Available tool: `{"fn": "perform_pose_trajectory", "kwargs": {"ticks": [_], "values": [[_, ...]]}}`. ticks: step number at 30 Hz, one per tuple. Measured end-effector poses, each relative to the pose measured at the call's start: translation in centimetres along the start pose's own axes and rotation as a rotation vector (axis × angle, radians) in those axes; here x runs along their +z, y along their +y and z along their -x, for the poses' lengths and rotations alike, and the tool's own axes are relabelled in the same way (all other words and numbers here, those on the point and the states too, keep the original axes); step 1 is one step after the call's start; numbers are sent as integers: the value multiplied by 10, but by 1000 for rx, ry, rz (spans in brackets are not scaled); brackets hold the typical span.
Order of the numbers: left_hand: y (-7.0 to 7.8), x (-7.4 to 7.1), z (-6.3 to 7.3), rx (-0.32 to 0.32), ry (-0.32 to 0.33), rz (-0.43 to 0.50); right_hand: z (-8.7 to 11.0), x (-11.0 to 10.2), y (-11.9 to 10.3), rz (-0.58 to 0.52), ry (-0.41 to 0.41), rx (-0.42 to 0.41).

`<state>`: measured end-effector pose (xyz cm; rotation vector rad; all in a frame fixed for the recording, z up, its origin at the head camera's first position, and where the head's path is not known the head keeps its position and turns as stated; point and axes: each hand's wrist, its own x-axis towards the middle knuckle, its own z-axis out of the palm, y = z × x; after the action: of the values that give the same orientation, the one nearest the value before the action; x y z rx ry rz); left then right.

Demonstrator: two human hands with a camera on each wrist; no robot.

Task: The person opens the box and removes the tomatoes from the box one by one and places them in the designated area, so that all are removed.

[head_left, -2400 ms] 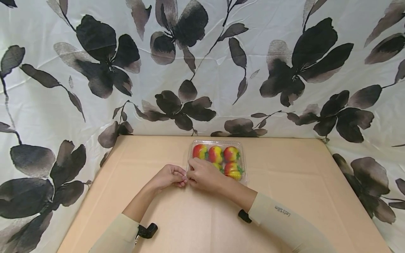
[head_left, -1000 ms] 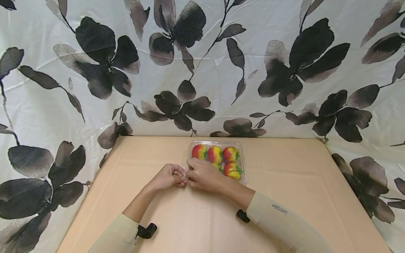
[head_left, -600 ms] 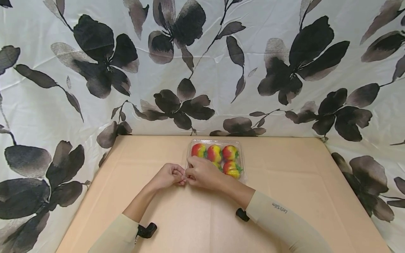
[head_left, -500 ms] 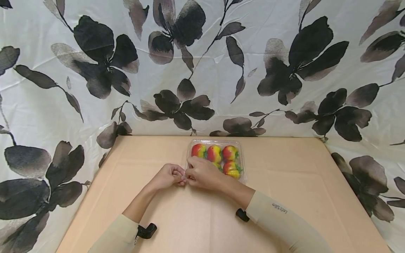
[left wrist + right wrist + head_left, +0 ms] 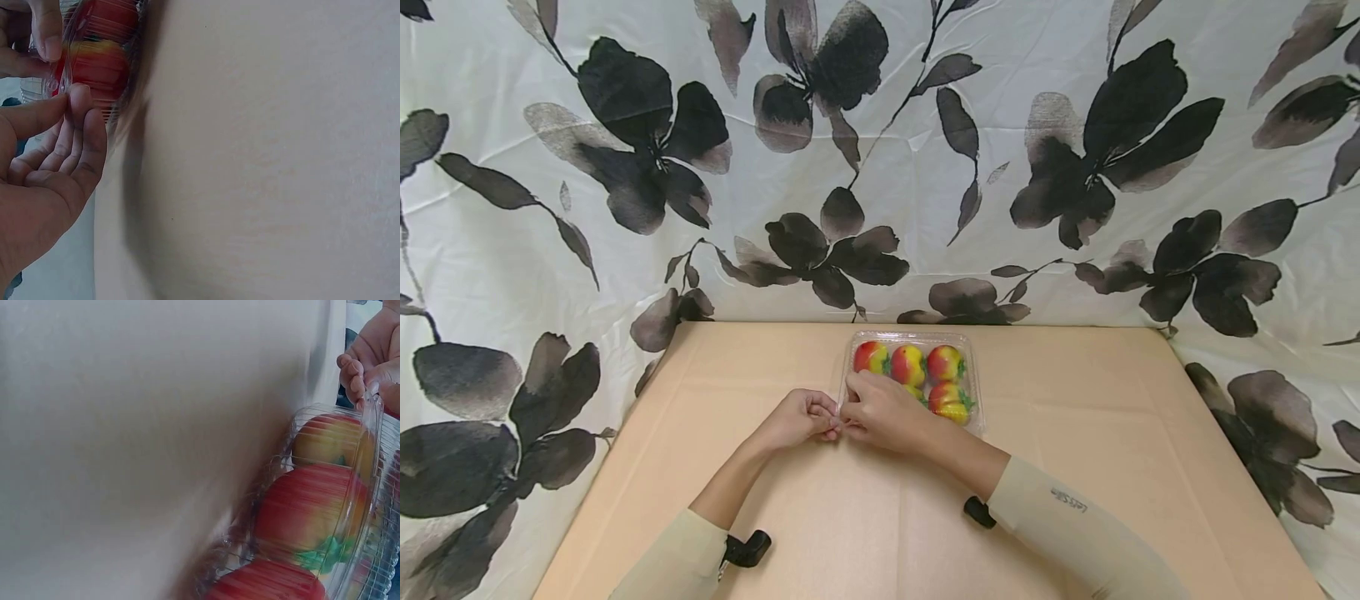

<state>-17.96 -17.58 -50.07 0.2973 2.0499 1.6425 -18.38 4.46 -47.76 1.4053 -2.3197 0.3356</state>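
A clear plastic clamshell box [image 5: 977, 379] holds several red-and-yellow fruits [image 5: 946, 363] with green leaves. My left hand [image 5: 797, 418] is at the box's near left corner. In the left wrist view, its thumb and forefinger pinch the clear rim of the box, the other fingers curling below. My right hand [image 5: 883, 412] reaches across the front of the box and covers part of the fruit. Close beside the left fingertips, its thumb and a finger [image 5: 49, 37] grip the same corner. The right wrist view shows ribbed walls and the rim [image 5: 369, 462] running towards the left hand.
The box sits near the back edge of a table with a tan cover [image 5: 1075, 433]. Behind and beside the table hangs a white cloth [image 5: 955, 192] with dark flowers. Each wrist, in a beige sleeve [image 5: 677, 554], carries a small black camera [image 5: 748, 550].
Both hands stay at the same corner of the box. The right forearm has shifted very slightly to the right; the box and fruits look the same.
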Motion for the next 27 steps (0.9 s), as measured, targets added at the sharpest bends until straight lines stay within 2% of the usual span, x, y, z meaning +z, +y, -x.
{"fn": "perform_pose_trajectory", "kwargs": {"ticks": [7,16,23,27], "values": [[0,0,-1,-5,4,13,4,-6,3,-41,-13,-13],[2,0,-1,-4,19,4,11,-15,10,-35,-58,-51],[7,1,-2,26,59,-74,19,-28,14,-114,-132,4],[10,2,-3,21,93,-102,26,-34,19,-161,-159,41]]}}
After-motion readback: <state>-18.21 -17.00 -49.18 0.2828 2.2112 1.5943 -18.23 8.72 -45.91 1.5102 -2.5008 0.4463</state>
